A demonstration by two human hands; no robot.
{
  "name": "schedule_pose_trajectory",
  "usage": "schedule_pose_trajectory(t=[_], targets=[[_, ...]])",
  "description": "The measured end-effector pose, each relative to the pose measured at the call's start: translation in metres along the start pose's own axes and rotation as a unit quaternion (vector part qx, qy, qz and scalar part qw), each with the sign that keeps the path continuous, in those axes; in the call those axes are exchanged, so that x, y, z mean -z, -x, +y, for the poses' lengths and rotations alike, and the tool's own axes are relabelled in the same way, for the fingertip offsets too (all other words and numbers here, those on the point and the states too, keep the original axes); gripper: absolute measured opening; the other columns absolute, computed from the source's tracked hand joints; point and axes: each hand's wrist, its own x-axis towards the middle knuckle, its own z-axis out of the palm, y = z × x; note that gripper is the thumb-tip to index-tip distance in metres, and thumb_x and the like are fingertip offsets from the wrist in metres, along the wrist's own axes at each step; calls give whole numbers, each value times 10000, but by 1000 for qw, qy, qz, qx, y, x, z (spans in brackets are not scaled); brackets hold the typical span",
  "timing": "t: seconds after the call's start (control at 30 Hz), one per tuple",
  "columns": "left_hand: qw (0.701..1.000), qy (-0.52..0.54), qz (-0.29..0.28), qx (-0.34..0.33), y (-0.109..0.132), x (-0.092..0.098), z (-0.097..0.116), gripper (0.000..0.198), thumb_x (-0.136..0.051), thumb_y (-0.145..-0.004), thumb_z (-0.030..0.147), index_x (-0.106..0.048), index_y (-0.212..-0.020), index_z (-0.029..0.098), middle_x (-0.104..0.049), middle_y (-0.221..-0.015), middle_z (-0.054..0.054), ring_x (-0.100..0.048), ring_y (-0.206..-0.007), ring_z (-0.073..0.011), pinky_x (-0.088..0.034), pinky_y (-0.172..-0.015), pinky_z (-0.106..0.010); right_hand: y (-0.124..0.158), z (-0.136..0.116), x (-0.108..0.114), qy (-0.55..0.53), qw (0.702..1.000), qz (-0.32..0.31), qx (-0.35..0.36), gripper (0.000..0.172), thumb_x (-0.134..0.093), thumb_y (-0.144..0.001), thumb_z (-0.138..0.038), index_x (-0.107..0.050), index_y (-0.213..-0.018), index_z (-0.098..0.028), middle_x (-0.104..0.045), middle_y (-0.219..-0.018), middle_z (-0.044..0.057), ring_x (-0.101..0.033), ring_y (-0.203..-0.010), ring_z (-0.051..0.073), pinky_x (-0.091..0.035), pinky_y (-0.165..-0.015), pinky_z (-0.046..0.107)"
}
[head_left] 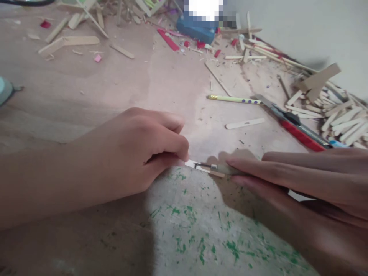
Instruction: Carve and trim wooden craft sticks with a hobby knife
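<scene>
Between the thumb and bent fingers of my left hand (pixel 143 147) is a small pale wooden stick (pixel 214 173), pressed near the table surface. My right hand (pixel 310 184) comes in from the right, closed around a slim tool (pixel 230 168) with a pale handle and a thin dark metal tip. That tip touches or lies just over the stick beside my left fingertips; I cannot tell which. Most of the tool's handle is hidden by my right fingers. Beyond this hand lie a red and black utility knife (pixel 301 134), a yellow pencil (pixel 232 99) and a loose craft stick (pixel 245 123).
Cut stick pieces (pixel 347 120) are heaped at the right. Along the back lie scraps, a red strip (pixel 168 40), a blue block (pixel 195 30) and joined craft sticks (pixel 69 42). Green marks cover the pale table surface (pixel 189 234) in front. A grey-green object (pixel 5 90) is at the left edge.
</scene>
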Motion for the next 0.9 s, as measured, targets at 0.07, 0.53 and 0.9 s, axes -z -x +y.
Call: schedule_pose_trajectory(t=[0.07,0.53,0.9], targets=[[1000,8,-7,8,-1,1,1,454,-589,-1225,96,-913,-947,251,-730,-865,67,-700,-751,-99,-449,-709,-271,3,-2,0,21,1000,-12,15,297,-829,-1277,-381,-866,-1566,-435,-1002,-1223,-61,-914,-781,165,-606,-554,337],[999,6,-22,23,-2,6,5,468,-546,-1212,105,-912,-957,247,-755,-896,67,-708,-797,-101,-437,-756,-266,18,-17,1,93,995,-7,-19,281,-685,-1332,-515,-832,-1571,-494,-991,-1171,-72,-941,-855,248,-602,-614,464],[999,24,-15,18,-1,1,2,402,-626,-1177,21,-864,-922,221,-726,-897,81,-675,-821,-93,-405,-765,-244,30,-14,-5,98,994,11,-44,364,-718,-1310,-539,-844,-1650,-568,-993,-1381,-81,-975,-956,266,-730,-732,456]])
